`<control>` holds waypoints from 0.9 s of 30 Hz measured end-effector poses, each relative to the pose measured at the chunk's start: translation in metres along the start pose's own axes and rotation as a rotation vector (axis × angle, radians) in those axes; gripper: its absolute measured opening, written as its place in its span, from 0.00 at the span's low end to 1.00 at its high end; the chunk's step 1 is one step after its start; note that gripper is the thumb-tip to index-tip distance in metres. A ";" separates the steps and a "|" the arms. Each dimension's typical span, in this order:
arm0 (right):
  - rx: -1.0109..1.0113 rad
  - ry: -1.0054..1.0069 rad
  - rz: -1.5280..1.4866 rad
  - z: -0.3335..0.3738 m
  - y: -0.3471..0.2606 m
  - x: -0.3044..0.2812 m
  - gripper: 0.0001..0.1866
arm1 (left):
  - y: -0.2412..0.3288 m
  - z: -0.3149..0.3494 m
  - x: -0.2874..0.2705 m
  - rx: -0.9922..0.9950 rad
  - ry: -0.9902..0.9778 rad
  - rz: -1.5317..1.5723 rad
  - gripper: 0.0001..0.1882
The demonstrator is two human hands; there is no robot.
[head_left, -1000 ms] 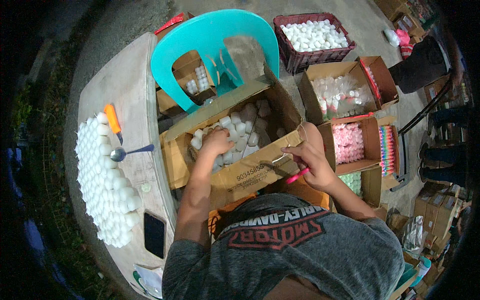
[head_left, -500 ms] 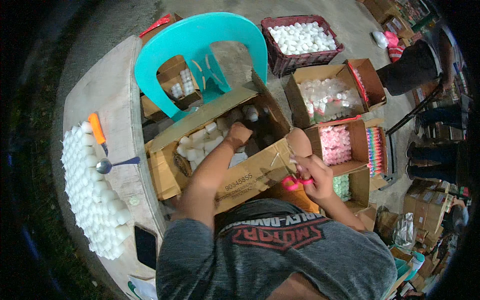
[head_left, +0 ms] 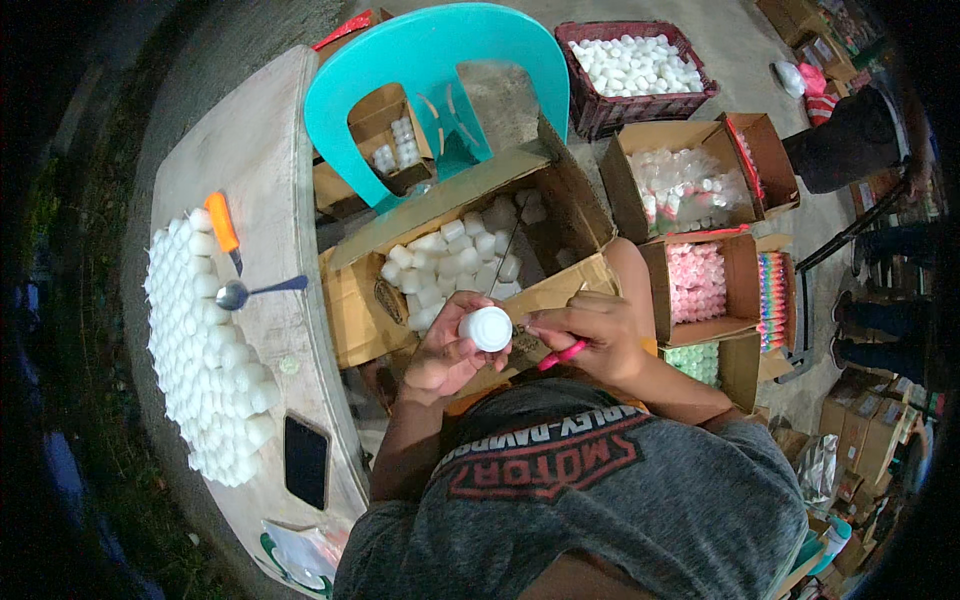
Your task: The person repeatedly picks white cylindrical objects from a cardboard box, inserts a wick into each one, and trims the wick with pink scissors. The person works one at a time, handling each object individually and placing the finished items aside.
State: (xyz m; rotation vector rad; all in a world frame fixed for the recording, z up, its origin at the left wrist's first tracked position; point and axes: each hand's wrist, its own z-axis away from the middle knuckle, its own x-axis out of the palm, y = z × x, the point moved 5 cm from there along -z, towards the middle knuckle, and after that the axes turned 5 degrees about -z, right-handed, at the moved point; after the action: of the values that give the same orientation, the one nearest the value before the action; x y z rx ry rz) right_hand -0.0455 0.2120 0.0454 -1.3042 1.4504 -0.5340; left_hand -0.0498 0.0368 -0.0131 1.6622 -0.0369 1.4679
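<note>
Left hand [head_left: 440, 355] out with container [head_left: 488, 328]; lettered shirt [head_left: 590, 500]

Makeshift workshop, concrete floor [head_left: 745, 62], worn table [head_left: 270, 150] at left, loaded crate [head_left: 650, 113] at far side, filled cardboard boxes [head_left: 739, 372] at right

I see passage down into the open carton [head_left: 350, 322] | far flap [head_left: 440, 213], chair [head_left: 440, 40] block beyond | table [head_left: 250, 150] bounds left

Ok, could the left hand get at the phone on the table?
Probably yes: the phone lies uncovered on the table, though the left hand is holding a round white piece.
</note>
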 end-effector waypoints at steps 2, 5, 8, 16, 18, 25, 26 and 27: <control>-0.070 0.001 -0.029 -0.003 -0.009 0.008 0.09 | 0.002 0.010 0.005 0.022 0.035 -0.027 0.27; -0.124 -0.027 0.018 -0.002 -0.020 0.012 0.11 | 0.005 0.018 0.006 0.060 0.006 -0.035 0.27; -0.137 -0.036 0.049 0.001 -0.023 0.016 0.13 | 0.006 0.024 0.012 0.078 0.023 -0.087 0.27; -0.141 0.026 0.013 0.002 -0.041 0.017 0.18 | 0.011 0.032 0.016 0.177 0.141 -0.253 0.27; -0.044 0.031 -0.037 0.005 -0.037 0.020 0.15 | 0.012 0.033 0.017 0.205 0.163 -0.331 0.27; -0.189 0.046 0.073 0.004 -0.042 0.020 0.07 | 0.019 0.034 0.022 0.271 0.139 -0.575 0.25; -0.192 0.047 0.075 0.004 -0.043 0.019 0.07 | 0.020 0.034 0.023 0.280 0.132 -0.629 0.24; -0.195 0.048 0.079 0.003 -0.044 0.018 0.07 | 0.022 0.033 0.025 0.286 0.121 -0.664 0.24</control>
State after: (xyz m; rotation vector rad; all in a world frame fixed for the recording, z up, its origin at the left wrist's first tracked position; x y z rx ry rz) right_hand -0.0209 0.1831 0.0746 -1.3870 1.6189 -0.3811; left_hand -0.0283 0.0158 0.0233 1.5821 0.7518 1.0815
